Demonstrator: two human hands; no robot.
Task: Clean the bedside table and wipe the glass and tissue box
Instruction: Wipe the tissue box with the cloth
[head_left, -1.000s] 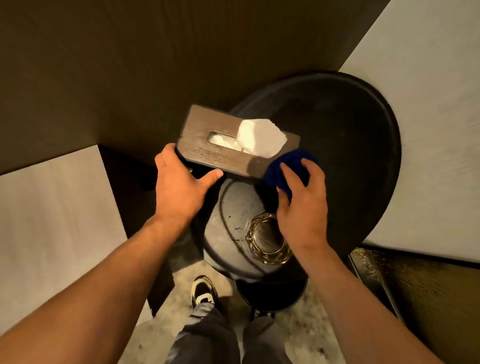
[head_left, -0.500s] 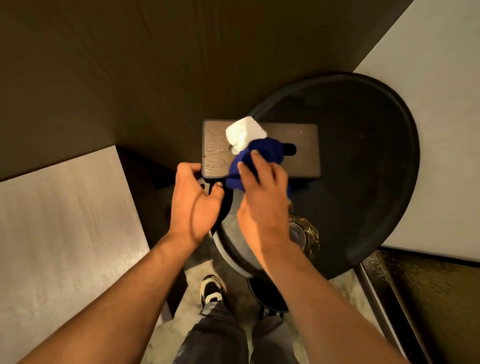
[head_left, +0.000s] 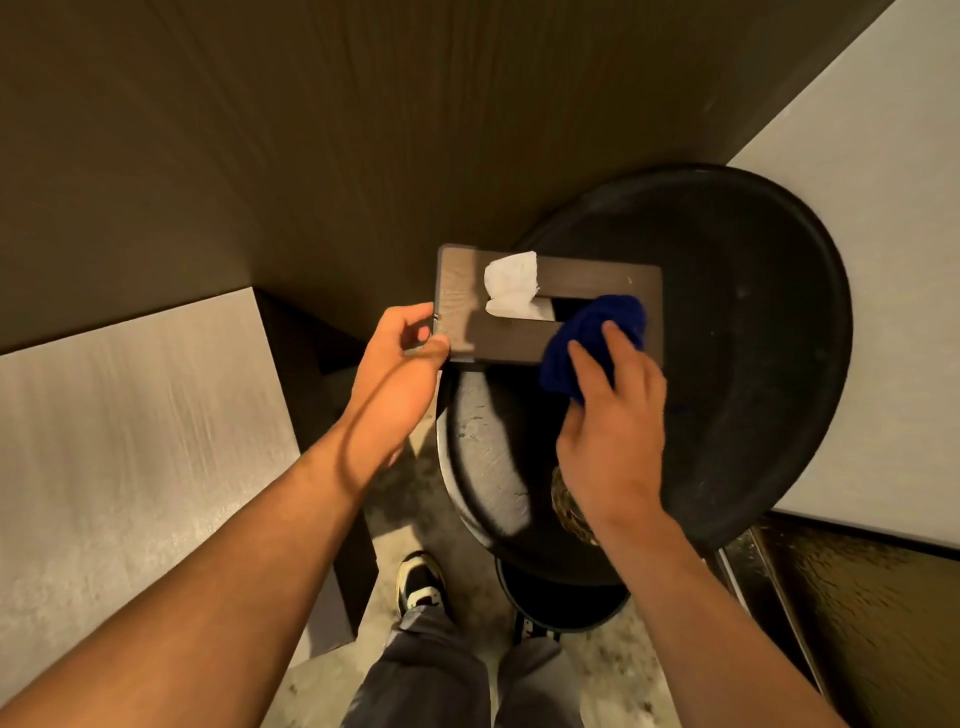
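A dark wooden tissue box (head_left: 597, 283) with a white tissue (head_left: 511, 285) sticking out of its slot is held above the round black bedside table (head_left: 753, 338). My left hand (head_left: 397, 379) grips the box's left end. My right hand (head_left: 615, 421) presses a blue cloth (head_left: 597, 332) onto the right part of the box's top. A cut glass (head_left: 569, 506) stands on the table's near edge, mostly hidden behind my right wrist.
A dark wood-grain wall (head_left: 311, 130) stands behind the table. Pale surfaces lie at the left (head_left: 119, 441) and at the right (head_left: 883, 260). A round black base (head_left: 561, 597) and my shoes (head_left: 418, 582) are on the speckled floor below.
The blue cloth and my right hand have slid from the middle of the box's top to its right end. The tissue now shows in full. My left hand still grips the left end.
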